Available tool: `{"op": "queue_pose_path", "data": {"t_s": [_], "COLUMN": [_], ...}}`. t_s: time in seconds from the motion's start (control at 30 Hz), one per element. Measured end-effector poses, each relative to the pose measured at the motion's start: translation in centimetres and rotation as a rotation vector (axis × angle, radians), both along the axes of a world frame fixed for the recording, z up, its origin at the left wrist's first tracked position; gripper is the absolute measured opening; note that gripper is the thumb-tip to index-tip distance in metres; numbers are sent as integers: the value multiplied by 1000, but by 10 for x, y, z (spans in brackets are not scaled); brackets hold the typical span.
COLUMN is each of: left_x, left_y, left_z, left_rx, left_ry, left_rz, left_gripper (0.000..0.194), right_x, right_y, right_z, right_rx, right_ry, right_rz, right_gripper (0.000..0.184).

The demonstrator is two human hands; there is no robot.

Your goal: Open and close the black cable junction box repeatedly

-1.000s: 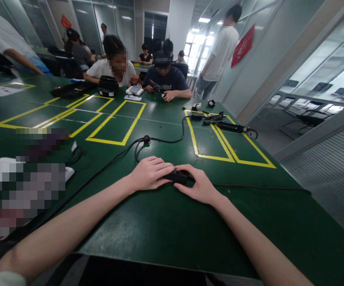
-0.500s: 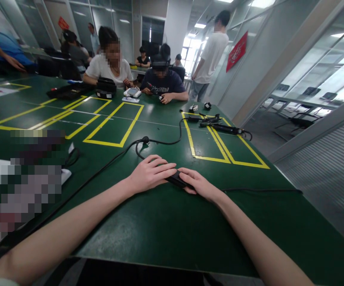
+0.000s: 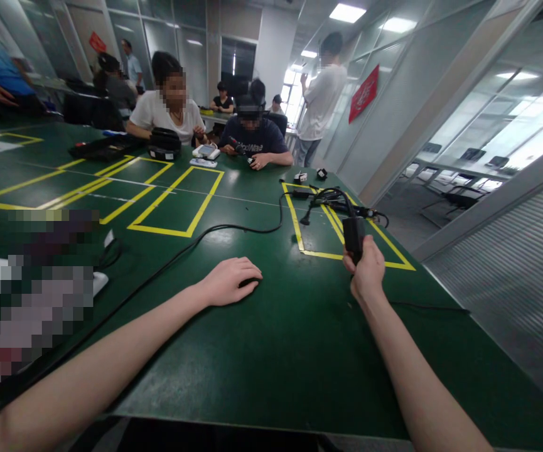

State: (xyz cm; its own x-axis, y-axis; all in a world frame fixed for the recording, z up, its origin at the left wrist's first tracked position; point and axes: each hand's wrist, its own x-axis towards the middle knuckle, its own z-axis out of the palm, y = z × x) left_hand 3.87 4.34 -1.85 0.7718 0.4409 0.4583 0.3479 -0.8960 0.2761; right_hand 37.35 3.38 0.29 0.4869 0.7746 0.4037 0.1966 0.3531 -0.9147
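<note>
My right hand (image 3: 370, 270) grips a black power adapter (image 3: 353, 236) and holds it up above the table. A black cord arches from the adapter's top, and a plug (image 3: 305, 220) dangles at its left. My left hand (image 3: 233, 280) rests on the green table (image 3: 252, 364) with fingers loosely stretched and a little apart, nothing in it. Behind it a long black cable (image 3: 215, 227) runs across the tabletop toward the far right.
Black gear with cables (image 3: 365, 212) lies in the yellow-taped rectangles at the right. Across the table sit two people, near a black case (image 3: 164, 144) and a white device (image 3: 206, 151). A blurred-out patch (image 3: 40, 295) covers things at the left.
My right hand has lifted the power adapter and swung it to the right and away from me. My left hand has let go of it and lies on the table.
</note>
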Motion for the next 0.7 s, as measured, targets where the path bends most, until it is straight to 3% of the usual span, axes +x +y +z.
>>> {"op": "queue_pose_path", "data": {"t_s": [0.07,0.17,0.27,0.5,0.7], "left_x": [0,0,0,0,0], "left_y": [1,0,-1,-1,0], "left_z": [0,1,3,0,0], "left_rx": [-2,2,-1,7,1], "left_ry": [25,44,54,54,50], "left_rz": [13,11,12,26,23], "left_gripper": [18,19,20,17,17], "right_x": [18,43,64,84,85], "right_y": [6,11,9,5,6], "right_z": [-9,-22,-32,-40,-46], "right_rx": [-52,-269,-383,-552,-474], "right_ry": [-108,-403,-510,-566,-691], "right_rz": [-141,-305,-398,-474,-347], "right_gripper": [60,67,63,53,62]}}
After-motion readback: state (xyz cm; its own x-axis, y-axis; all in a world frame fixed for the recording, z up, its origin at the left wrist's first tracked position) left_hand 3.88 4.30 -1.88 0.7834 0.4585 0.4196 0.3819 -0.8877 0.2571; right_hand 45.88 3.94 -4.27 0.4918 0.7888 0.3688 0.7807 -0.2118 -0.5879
